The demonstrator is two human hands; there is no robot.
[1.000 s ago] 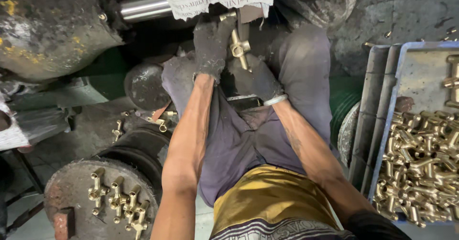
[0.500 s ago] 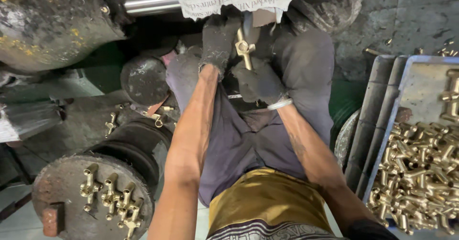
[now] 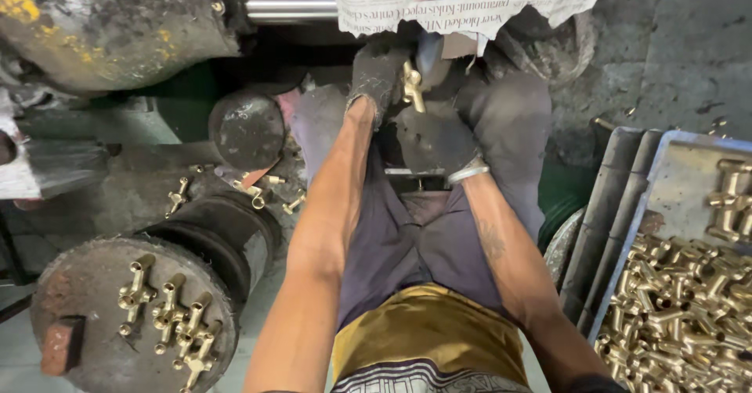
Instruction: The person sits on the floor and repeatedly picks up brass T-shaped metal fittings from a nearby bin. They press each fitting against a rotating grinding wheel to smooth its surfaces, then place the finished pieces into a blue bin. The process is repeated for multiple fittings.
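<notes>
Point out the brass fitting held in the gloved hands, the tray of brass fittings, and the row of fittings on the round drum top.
brass fitting [image 3: 412,86], head view, on its upright stem.
tray [image 3: 683,175], head view, on its bare floor.
row of fittings [image 3: 166,313], head view, on a middle piece.

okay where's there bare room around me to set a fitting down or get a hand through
Bare patches: the upper end of the blue tray, above its brass pile, and the round drum top left of its fittings row. The grey floor at upper right is mostly open. Crowded: between the knees, where the left hand and right hand grip a fitting.
</notes>
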